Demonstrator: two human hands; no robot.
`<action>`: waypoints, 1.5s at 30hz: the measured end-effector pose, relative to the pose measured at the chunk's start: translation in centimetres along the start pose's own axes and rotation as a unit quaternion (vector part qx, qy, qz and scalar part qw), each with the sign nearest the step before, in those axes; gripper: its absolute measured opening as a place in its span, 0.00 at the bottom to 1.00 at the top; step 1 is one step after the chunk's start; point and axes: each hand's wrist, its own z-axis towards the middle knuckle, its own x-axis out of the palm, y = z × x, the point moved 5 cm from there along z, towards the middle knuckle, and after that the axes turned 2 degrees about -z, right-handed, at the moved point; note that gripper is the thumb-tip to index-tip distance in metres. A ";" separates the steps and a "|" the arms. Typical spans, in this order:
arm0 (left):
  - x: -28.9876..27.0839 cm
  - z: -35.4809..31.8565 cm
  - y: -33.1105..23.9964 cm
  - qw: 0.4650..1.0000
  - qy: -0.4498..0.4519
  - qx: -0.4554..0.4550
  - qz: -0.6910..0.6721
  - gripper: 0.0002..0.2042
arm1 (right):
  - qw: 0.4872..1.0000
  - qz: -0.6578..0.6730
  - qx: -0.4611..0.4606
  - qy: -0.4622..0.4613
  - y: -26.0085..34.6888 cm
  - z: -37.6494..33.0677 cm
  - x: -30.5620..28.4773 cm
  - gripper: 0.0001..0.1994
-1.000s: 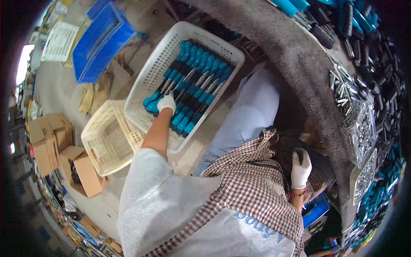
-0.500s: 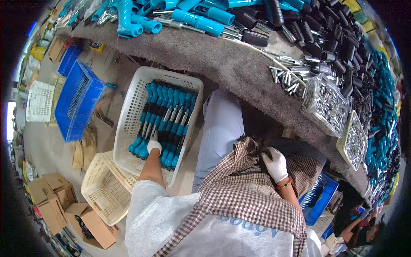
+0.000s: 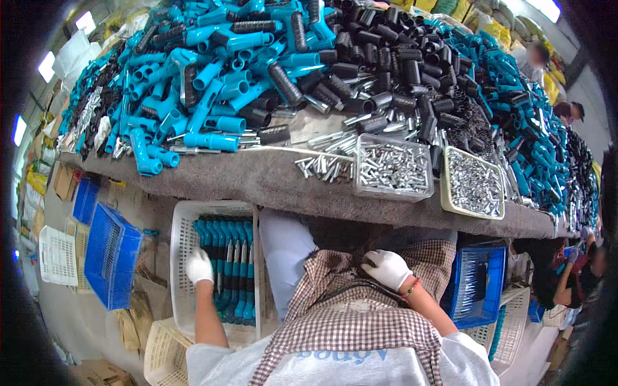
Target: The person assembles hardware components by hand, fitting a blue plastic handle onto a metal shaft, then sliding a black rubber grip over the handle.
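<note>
Blue-handled tools [image 3: 228, 270] in the white basket [image 3: 183, 225] are touched by the gloved left hand [image 3: 199, 266], grip unclear; the right hand [image 3: 386, 267] is rested loosely open on the checked apron [image 3: 347, 315].

Both hands wear white gloves. The left hand [image 3: 199, 266] is extended forward and down at the person's left side, arm nearly straight, bare forearm running back to a white short sleeve. Its fingers are curled downward, palm down; whether they close on anything cannot be told from this view. The right hand [image 3: 386, 268] is drawn in close to the body, resting palm down on the lap, fingers loosely spread and slightly bent, holding nothing visible. A red band sits on the right wrist. The right elbow is bent, forearm angling back toward the right shoulder. The two hands are well apart.
</note>
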 end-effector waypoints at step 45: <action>-36.9 -14.3 -38.8 0.745 0.217 0.551 -0.308 0.13 | 0.699 0.696 -0.079 -0.140 0.4 -4.7 -15.0 0.39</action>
